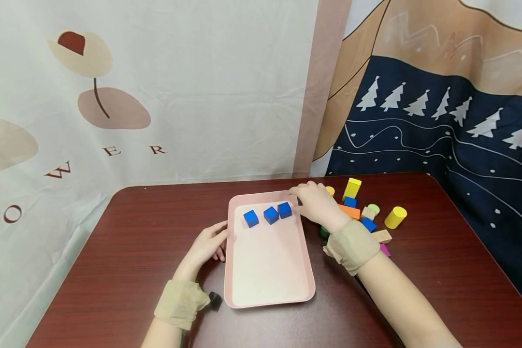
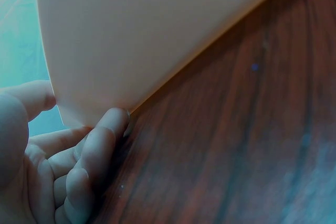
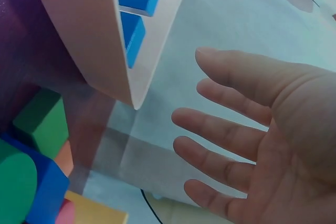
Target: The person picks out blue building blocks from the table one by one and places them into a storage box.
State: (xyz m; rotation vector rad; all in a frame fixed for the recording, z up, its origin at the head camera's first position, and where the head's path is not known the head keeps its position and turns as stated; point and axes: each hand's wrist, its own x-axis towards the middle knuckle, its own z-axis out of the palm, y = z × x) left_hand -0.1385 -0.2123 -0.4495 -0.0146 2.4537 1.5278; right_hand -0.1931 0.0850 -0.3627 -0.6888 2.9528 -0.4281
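A pink tray point(image 1: 269, 270) with a pale floor lies on the table. My left hand point(image 1: 205, 245) grips its left side; in the left wrist view the thumb point(image 2: 39, 98) is at the rim and fingertips point(image 2: 116, 119) are at the lower edge. Toward the tray's far end sit a left blue cube point(image 1: 251, 219), a middle blue cube point(image 1: 271, 215) and a right blue cube point(image 1: 284, 210). By the far right corner is my right hand point(image 1: 317, 204), its fingers spread and holding nothing in the right wrist view.
Right of the tray, partly behind my right hand, blocks cluster: a tall yellow block point(image 1: 352, 188), a yellow cylinder point(image 1: 395, 217), an orange block point(image 1: 350, 212), a green block point(image 3: 44, 121) and several others. A printed cloth point(image 1: 222, 96) hangs behind the dark red table point(image 1: 156, 212).
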